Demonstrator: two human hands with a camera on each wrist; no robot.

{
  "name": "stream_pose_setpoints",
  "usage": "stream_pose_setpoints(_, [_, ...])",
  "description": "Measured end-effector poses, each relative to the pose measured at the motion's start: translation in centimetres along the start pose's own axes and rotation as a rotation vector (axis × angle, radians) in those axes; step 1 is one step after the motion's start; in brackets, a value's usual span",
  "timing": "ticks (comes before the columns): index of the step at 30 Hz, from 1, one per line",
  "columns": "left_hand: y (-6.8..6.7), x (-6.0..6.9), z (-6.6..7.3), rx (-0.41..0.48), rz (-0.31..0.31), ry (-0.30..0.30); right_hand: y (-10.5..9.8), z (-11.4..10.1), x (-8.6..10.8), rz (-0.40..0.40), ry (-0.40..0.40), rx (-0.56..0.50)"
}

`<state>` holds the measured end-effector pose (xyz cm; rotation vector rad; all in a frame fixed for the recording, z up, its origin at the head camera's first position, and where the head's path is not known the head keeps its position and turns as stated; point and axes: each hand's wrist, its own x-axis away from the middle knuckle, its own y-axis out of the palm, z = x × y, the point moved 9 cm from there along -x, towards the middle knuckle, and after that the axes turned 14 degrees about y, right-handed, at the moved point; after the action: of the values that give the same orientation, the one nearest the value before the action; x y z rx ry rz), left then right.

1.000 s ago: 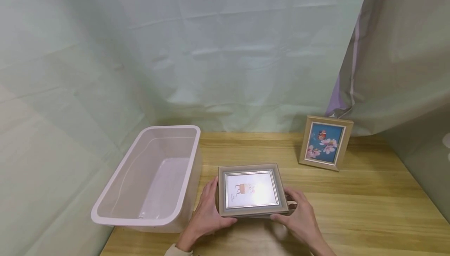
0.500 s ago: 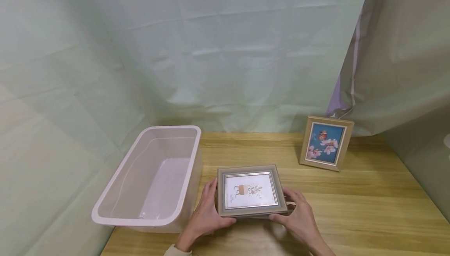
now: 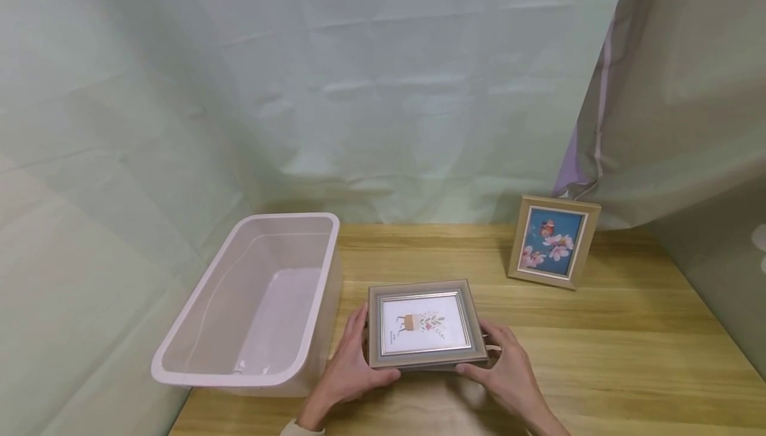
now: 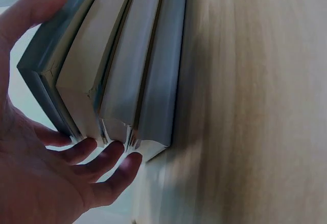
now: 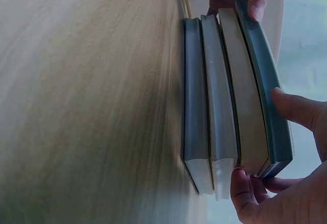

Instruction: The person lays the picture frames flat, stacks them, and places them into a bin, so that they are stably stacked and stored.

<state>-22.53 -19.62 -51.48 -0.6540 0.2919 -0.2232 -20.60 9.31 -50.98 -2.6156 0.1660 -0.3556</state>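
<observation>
A taupe picture frame (image 3: 374,329) with a silver inner border and a plant drawing lies face up on top of a stack. Under it are several flat, thick layers (image 4: 150,65) with grey or beige sides; their kind is unclear. My left hand (image 3: 352,364) grips the left end, its thumb on the near side of the top frame and fingertips along the stack's end in the left wrist view. My right hand (image 3: 511,373) holds the right near corner, thumb on the frame's side and fingers at the end, as the right wrist view shows. The stack rests on the wooden table.
To the left stands a pale plastic tub (image 3: 326,290) with nothing in it. A second picture frame (image 3: 586,243) with a bird and pink blossoms stands upright at the back right. Pale cloth (image 3: 383,123) hangs behind the wooden table (image 3: 628,356).
The glare over the picture in the top frame has faded, so the whole drawing shows. Both hands keep their hold with almost no movement.
</observation>
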Motion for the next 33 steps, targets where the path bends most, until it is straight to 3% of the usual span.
stream_pose_setpoints(7, [0.2,0.2,-0.2,0.176,0.043,0.001,-0.6,0.4,0.3,-0.021,0.021,-0.055])
stream_pose_setpoints(12, [0.3,0.3,-0.3,0.206,0.051,-0.002,-2.7,0.5,0.1,-0.016,0.05,-0.078])
stream_pose_setpoints(19, [0.0,0.3,-0.2,0.199,0.055,-0.007,-8.4,-0.7,-1.3,0.114,-0.123,-0.124])
stream_pose_setpoints(26, [0.0,0.3,-0.3,0.218,0.062,-0.006,-14.6,-2.2,-3.3,0.329,-0.372,-0.08])
stream_pose_setpoints(33, [0.3,0.5,-0.5,0.251,0.059,-0.008,-19.7,-2.7,-6.8,0.443,-0.403,0.055])
